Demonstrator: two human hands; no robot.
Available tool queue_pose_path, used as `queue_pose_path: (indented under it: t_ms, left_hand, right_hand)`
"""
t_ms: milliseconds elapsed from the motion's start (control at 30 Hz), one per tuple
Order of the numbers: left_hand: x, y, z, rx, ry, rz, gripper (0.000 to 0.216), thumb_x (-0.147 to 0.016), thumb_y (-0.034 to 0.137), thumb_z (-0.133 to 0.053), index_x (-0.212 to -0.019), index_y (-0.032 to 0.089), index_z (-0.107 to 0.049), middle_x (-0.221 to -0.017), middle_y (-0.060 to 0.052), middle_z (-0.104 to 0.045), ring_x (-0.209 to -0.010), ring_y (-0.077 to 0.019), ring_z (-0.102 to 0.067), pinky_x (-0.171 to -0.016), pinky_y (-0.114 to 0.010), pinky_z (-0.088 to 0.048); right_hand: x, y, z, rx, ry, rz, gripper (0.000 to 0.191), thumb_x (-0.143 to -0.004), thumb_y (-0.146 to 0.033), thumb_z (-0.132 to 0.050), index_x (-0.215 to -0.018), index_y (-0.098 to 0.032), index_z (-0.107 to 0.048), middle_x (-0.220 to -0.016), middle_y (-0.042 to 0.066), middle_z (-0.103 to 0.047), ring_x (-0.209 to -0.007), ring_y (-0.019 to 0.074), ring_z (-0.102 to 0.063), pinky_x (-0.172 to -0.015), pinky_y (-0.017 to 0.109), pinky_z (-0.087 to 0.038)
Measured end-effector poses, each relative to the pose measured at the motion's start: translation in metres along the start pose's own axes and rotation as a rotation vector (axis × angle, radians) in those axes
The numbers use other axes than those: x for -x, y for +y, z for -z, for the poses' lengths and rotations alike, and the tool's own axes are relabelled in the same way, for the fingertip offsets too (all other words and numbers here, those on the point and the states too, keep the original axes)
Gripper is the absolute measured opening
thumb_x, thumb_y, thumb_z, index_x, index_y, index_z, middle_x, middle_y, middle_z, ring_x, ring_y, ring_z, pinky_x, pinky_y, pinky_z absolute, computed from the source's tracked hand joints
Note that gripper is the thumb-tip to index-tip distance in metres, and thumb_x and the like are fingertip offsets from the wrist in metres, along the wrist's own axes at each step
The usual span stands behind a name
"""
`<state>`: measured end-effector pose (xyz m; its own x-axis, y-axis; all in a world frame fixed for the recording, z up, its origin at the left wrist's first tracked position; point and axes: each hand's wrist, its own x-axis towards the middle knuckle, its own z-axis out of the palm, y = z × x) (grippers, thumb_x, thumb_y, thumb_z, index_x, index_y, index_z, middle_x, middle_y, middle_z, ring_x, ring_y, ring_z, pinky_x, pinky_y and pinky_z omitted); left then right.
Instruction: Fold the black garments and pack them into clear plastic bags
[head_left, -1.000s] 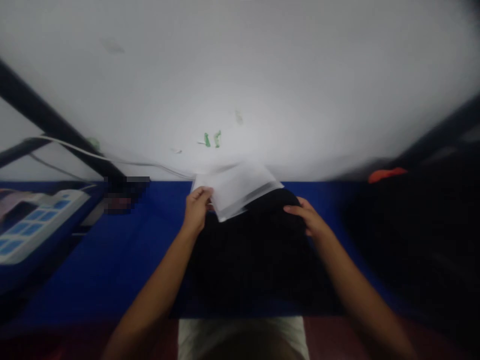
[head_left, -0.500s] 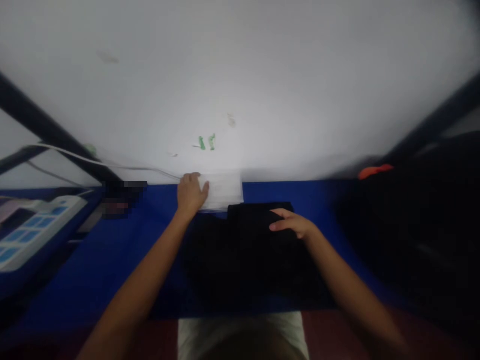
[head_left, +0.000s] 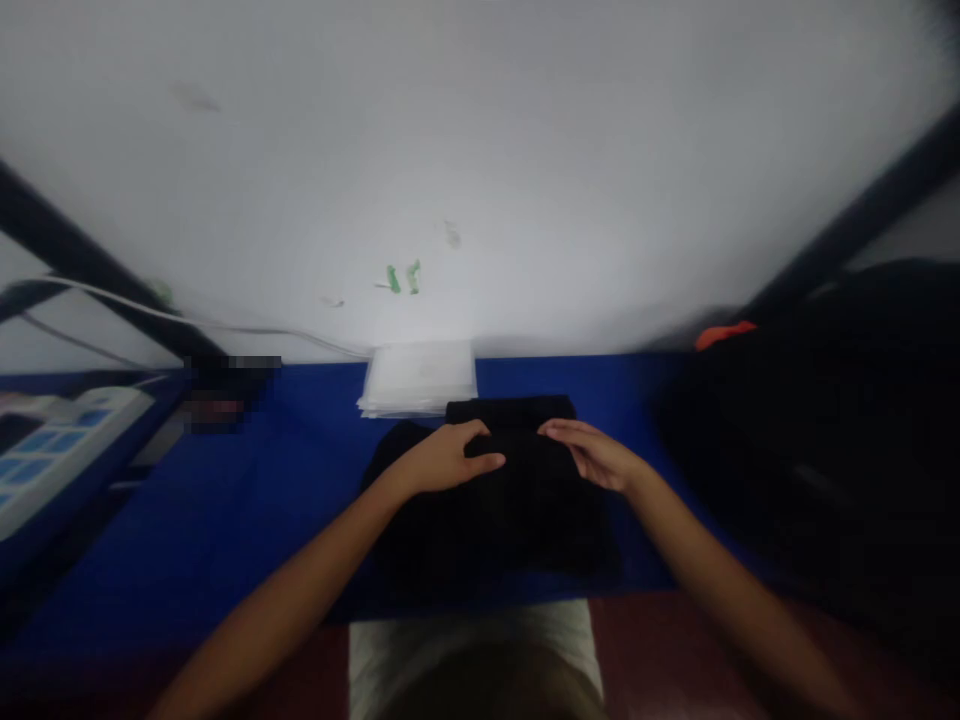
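My left grip (head_left: 448, 457) has left the flat white sheet stack (head_left: 421, 375), far on the blue worktop (head_left: 277, 480), joining my right grip (head_left: 600, 458) at the black folded cloth (head_left: 517, 510), nearer, centre. Left: thumb and fingers spread; right: can't tell if pinching.

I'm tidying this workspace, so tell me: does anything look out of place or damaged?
The wall looks marred: green marks and faint patches break its plain surface above the white stack. The stack's near edges look slightly uneven. The black fabric is too dark to check for damage.
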<state>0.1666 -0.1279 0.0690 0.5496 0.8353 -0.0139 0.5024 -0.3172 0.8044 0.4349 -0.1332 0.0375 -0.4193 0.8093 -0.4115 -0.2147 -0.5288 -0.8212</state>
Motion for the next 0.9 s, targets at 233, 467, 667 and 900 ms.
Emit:
queue_pose_path:
  t_ms: [233,467,667,900]
  left_hand:
    - [-0.007,0.040,-0.054,-0.258,0.090,-0.207,0.039,-0.081,0.045,-0.066,-0.110,0.019,-0.059,-0.105,-0.011,-0.062,-0.097,-0.0299,-0.058,-0.091,-0.047,-0.044]
    - [0.013,0.025,-0.028,0.274,0.125,0.037,0.039,-0.073,0.014,-0.052,-0.111,0.024,-0.051,-0.097,-0.001,-0.058,-0.068,-0.0142,-0.058,-0.060,-0.029,-0.053]
    - [0.087,-0.033,0.029,0.491,0.330,0.389,0.047,-0.069,0.025,-0.056,-0.115,0.025,-0.047,-0.097,-0.001,-0.058,-0.063,-0.0150,-0.059,-0.045,-0.025,-0.050]
    - [0.108,-0.056,0.056,-0.484,0.500,0.288,0.037,-0.082,0.040,-0.056,-0.114,0.020,-0.054,-0.109,-0.009,-0.059,-0.106,-0.0301,-0.056,-0.096,-0.050,-0.046]
  right_hand:
    - [0.032,0.011,-0.001,0.017,0.040,0.056,0.034,-0.078,-0.032,-0.076,-0.106,-0.024,-0.059,-0.083,-0.003,-0.065,-0.062,0.0089,-0.064,-0.057,0.019,-0.055]
    - [0.033,0.017,0.002,0.427,0.094,0.267,0.046,-0.070,-0.023,-0.079,-0.112,-0.027,-0.060,-0.113,0.001,-0.060,-0.099,0.0167,-0.059,-0.080,0.025,-0.050]
    - [0.040,0.012,0.022,0.589,0.185,0.324,0.040,-0.075,-0.025,-0.068,-0.114,-0.026,-0.058,-0.115,0.003,-0.060,-0.112,0.0230,-0.055,-0.099,0.038,-0.042]
    - [0.053,0.003,0.019,1.190,0.134,0.364,0.055,-0.081,-0.043,-0.067,-0.130,-0.027,-0.049,-0.137,0.010,-0.048,-0.128,0.0298,-0.045,-0.110,0.049,-0.034]
